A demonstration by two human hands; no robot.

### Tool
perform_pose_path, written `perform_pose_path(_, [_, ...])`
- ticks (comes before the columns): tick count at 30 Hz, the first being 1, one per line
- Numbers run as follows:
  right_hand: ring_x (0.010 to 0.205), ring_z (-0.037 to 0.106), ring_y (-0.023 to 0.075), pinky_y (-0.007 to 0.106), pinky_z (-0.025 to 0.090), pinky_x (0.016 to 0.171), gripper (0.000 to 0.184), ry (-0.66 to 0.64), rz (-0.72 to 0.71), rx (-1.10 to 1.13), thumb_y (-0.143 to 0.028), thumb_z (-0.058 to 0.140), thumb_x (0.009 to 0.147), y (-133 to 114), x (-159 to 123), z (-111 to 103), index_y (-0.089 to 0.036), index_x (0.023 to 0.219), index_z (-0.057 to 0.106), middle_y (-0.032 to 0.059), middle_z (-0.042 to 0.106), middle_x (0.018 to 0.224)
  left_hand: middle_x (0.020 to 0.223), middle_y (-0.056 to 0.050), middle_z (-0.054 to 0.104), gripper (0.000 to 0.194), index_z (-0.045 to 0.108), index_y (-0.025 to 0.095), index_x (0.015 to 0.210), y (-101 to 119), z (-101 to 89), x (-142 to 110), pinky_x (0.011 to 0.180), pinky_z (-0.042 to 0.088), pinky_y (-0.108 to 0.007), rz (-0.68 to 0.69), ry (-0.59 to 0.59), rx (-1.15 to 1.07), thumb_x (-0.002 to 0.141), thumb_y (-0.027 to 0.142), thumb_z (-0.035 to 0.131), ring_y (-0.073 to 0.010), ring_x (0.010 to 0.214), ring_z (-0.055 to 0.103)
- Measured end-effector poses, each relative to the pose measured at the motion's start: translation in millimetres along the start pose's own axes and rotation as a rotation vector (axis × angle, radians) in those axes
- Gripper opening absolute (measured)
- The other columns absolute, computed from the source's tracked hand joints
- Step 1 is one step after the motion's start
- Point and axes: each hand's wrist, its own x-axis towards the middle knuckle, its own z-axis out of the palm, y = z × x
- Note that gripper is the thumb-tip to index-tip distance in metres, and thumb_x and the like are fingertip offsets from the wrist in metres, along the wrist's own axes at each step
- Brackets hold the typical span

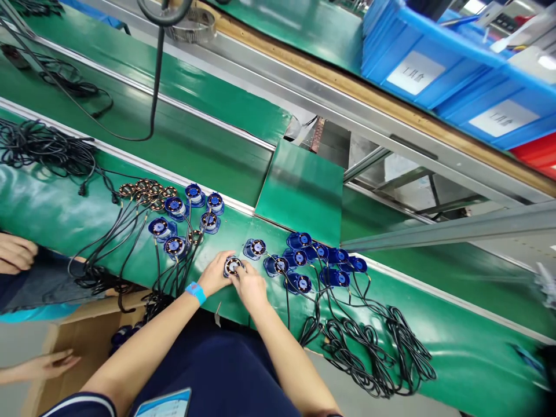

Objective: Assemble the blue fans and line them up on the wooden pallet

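Note:
At the front edge of the green bench, my left hand and my right hand close around a round blue motor housing. A dark ring with copper-coloured spots shows in its top. The left fingers grip its side, while the right thumb and fingertips press at its top and right edge; what lies under those fingertips is hidden. Just right of it stands another blue housing. Several wired blue housings cluster farther right, and others stand to the left. Loose copper-wound rings are piled behind those.
Black cable bundles hang over the bench edge at right; another cable heap lies far left. Co-workers' hands are at left, beside a cardboard box. Blue bins stand on the upper shelf. A metal rail crosses behind.

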Motion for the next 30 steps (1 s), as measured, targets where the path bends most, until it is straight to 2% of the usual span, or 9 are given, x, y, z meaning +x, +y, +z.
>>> perform_pose_path(2, [0.110,0.063,0.0279,0.037,0.056,0.085,0.050,0.082,0.037,0.154,-0.038,0.073,0.086,8,-17,8,-0.023,0.131,0.059,0.0141,0.059,0.135,0.127,-0.011,0.059,0.058,0.052,0.020,0.130,3,4.9,-4,0.102,0.053,-0.041,-0.002,0.044,0.085,0.077,0.026,0.074,-0.0256,0.118,0.061])
perform_pose_path(4, [0.095,0.066,0.0239,0.034,0.056,0.079,0.044,0.101,0.147,0.333,-0.041,0.069,0.088,20,-47,21,-0.018,0.124,0.060,0.0127,0.066,0.116,0.128,-0.012,0.060,0.050,0.058,0.022,0.124,5,7.0,-8,0.099,0.055,-0.042,0.001,0.056,0.204,0.078,0.031,0.074,-0.0276,0.116,0.063])
perform_pose_path(8, [0.060,0.061,0.0154,0.029,0.052,0.063,0.025,-0.099,0.348,0.587,-0.041,0.062,0.089,44,-121,64,-0.018,0.099,0.068,0.0029,0.065,0.082,0.137,-0.011,0.060,0.046,0.062,0.026,0.127,6,7.9,-10,0.098,0.056,-0.044,0.035,0.025,0.416,0.083,0.037,0.070,-0.0307,0.117,0.063])
perform_pose_path(13, [0.081,0.064,0.0195,0.031,0.052,0.078,0.037,0.020,0.409,0.637,-0.047,0.046,0.097,41,-157,104,-0.021,0.087,0.070,0.0069,0.063,0.089,0.140,-0.012,0.059,0.046,0.061,0.027,0.132,2,12.9,-5,0.094,0.057,-0.040,0.063,-0.007,0.502,0.087,0.036,0.065,-0.0299,0.116,0.064])
perform_pose_path(16, [0.081,0.063,0.0192,0.028,0.048,0.076,0.044,0.061,0.436,0.626,-0.050,0.036,0.102,27,-158,92,-0.022,0.083,0.063,0.0038,0.063,0.079,0.136,-0.012,0.060,0.046,0.061,0.025,0.131,5,13.4,3,0.093,0.057,-0.037,0.097,-0.022,0.509,0.087,0.036,0.065,-0.0286,0.115,0.065])
perform_pose_path(20, [0.060,0.055,0.0147,0.024,0.039,0.062,0.041,0.154,0.537,0.656,-0.049,0.031,0.104,1,-159,34,-0.023,0.086,0.057,-0.0028,0.057,0.065,0.124,-0.010,0.064,0.042,0.063,0.023,0.125,13,1.3,11,0.086,0.058,-0.033,0.138,0.009,0.494,0.086,0.040,0.065,-0.0252,0.109,0.067])
perform_pose_path(24, [0.071,0.060,0.0148,0.023,0.040,0.069,0.036,0.263,0.474,0.625,-0.043,0.033,0.105,-15,-153,-11,-0.023,0.091,0.060,-0.0003,0.063,0.077,0.122,-0.009,0.063,0.044,0.061,0.025,0.129,12,-11.2,7,0.091,0.055,-0.034,0.157,0.133,0.484,0.090,0.045,0.061,-0.0249,0.109,0.066])
perform_pose_path(27, [0.068,0.062,0.0163,0.024,0.041,0.067,0.036,0.179,0.497,0.573,-0.040,0.033,0.104,-13,-144,-5,-0.023,0.089,0.061,0.0002,0.063,0.073,0.118,-0.010,0.063,0.050,0.056,0.025,0.135,6,-3.7,7,0.083,0.057,-0.035,0.108,0.008,0.496,0.090,0.047,0.059,-0.0262,0.102,0.067])
perform_pose_path(30, [0.068,0.064,0.0171,0.024,0.042,0.066,0.034,0.101,0.504,0.578,-0.038,0.035,0.104,-12,-138,15,-0.023,0.092,0.063,0.0009,0.066,0.074,0.128,-0.014,0.057,0.066,0.049,0.023,0.140,6,12.7,16,0.094,0.054,-0.041,0.129,-0.024,0.496,0.085,0.055,0.063,-0.0316,0.115,0.061])
